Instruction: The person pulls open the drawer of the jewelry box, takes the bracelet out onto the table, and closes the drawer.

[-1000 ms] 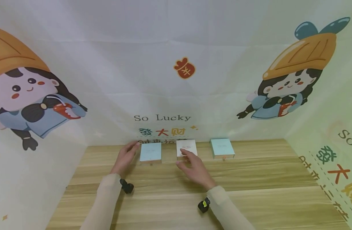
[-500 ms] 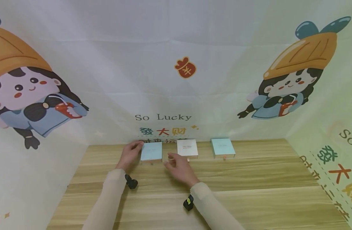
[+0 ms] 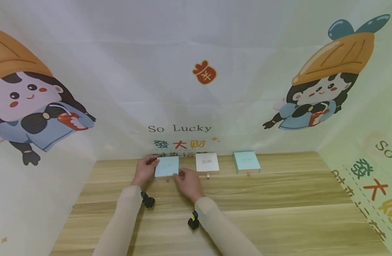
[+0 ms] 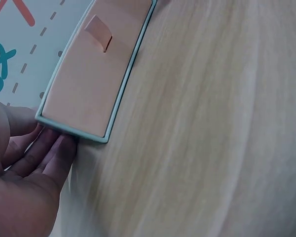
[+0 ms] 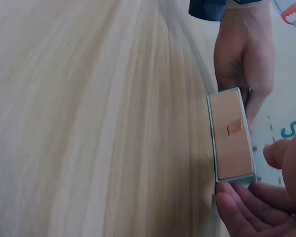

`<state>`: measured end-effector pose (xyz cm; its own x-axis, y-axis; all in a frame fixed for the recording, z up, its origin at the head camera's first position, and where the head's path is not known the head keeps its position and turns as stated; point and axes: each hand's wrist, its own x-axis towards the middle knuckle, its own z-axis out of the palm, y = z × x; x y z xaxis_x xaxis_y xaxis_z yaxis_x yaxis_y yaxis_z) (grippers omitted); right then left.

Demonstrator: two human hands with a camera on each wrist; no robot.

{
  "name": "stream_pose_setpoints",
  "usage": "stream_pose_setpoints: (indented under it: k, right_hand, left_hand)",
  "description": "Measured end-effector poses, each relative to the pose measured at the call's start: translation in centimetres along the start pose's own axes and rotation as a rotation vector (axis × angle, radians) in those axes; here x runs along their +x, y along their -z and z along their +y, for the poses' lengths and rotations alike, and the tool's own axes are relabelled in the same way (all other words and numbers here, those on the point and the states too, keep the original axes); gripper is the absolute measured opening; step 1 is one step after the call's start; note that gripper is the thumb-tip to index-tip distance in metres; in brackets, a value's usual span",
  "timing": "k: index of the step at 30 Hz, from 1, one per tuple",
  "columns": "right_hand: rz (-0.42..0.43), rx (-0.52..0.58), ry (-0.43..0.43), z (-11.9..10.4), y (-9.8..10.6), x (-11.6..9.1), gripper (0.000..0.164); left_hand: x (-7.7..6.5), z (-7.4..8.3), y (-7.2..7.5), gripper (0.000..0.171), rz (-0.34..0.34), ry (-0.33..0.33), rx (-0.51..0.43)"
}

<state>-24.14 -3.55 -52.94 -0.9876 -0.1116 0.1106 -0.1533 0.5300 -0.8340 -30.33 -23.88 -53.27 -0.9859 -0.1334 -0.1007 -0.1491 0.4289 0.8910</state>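
A pale-blue drawer box point(image 3: 167, 166) lies on the wooden table, its pink front with a small pull tab point(image 4: 98, 32) facing the person. My left hand point(image 3: 144, 171) grips the box's left end, thumb at the top edge and fingers bent against the side. At the opposite end, my right hand point(image 3: 188, 183) has its fingertips right at the side wall. In the right wrist view, the right thumb point(image 5: 278, 154) stands apart above the box's top edge, fingers loosely bent. The left hand point(image 5: 244, 54) shows beyond the box there.
A white drawer box point(image 3: 207, 163) stands right of the hands, and another light-blue drawer box point(image 3: 247, 162) farther right. All line up near the back edge of the table point(image 3: 263, 209), against a printed cloth backdrop point(image 3: 247, 106).
My right hand has moved left, from over the white box to the right end of the left blue box. My left hand has closed in on that box's left end.
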Motion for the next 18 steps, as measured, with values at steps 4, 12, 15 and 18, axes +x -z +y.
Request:
stream_pose_setpoints:
  k: [4,12,15,18]
  right_hand:
    - [0.067,-0.013,-0.032,-0.18,-0.69,0.23,0.03]
    - [0.126,-0.006,-0.078,-0.91,-0.89,0.36,0.019]
    - [0.115,0.01,-0.107,-0.97,-0.9,0.42,0.018]
    - [0.103,0.042,-0.157,-0.85,-0.91,0.52,0.017]
  left_hand:
    - [0.04,-0.02,-0.22,0.036,0.009,0.001,-0.014]
    - [0.18,-0.09,-0.18,0.035,0.019,0.001,-0.019]
    - [0.1,-0.07,-0.12,0.035,0.019,0.012,-0.013]
    - [0.03,0.04,-0.06,0.035,0.014,0.019,-0.012]
